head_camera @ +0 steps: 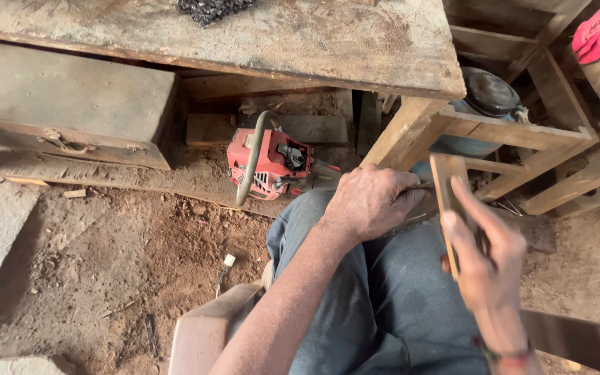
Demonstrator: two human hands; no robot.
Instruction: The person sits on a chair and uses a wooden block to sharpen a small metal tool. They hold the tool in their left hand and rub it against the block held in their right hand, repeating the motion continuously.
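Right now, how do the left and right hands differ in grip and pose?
The left hand is curled into a closed fist, knuckles up, around a thin dark tool that is mostly hidden; the right hand is flatter, fingers stretched along a small wooden piece held upright on edge. The left hand rests on the knee of the grey trousers; the right is raised beside it. Both are bare and close together over the lap.
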